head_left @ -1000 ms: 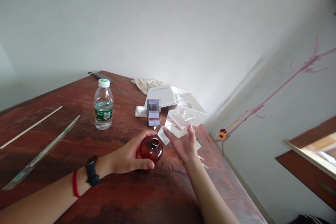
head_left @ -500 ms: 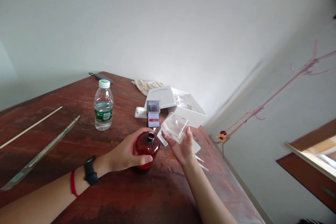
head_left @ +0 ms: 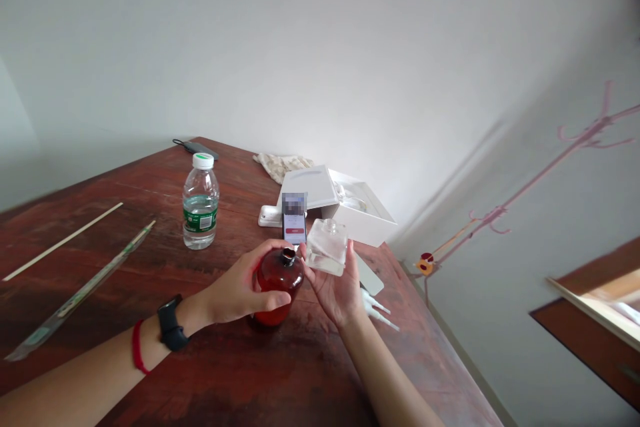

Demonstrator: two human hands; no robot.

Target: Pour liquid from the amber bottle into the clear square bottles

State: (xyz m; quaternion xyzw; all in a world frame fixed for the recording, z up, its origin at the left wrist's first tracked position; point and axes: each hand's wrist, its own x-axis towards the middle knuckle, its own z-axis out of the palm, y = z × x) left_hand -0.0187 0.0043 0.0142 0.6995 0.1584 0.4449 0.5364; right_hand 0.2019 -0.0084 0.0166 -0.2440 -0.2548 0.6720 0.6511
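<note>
My left hand (head_left: 245, 287) is wrapped round a reddish-brown glass bottle (head_left: 281, 280), its thumb across the near side. The bottle's narrow neck is uncapped and points up. To its right, my right hand (head_left: 336, 287) holds a square clear glass bottle (head_left: 327, 248) from below and the sides, fingers partly hidden behind it. That bottle stands nearly upright with a short open neck, and some clear liquid seems to lie inside. The two bottles are close together. Just behind them a phone (head_left: 295, 227) with a lit screen stands propped up.
A water bottle (head_left: 200, 203) with a green label stands to the left. Nearby lie a bare stick (head_left: 63, 241) and wrapped chopsticks (head_left: 85, 290). An open white box (head_left: 367, 213), a cloth (head_left: 283, 165) and white plastic pieces (head_left: 377, 312) occupy the back and right of the wooden table (head_left: 240, 373).
My right hand has turned the clear glass bottle from a tilt to nearly upright and moved it slightly left. My left hand keeps hold of the reddish-brown bottle.
</note>
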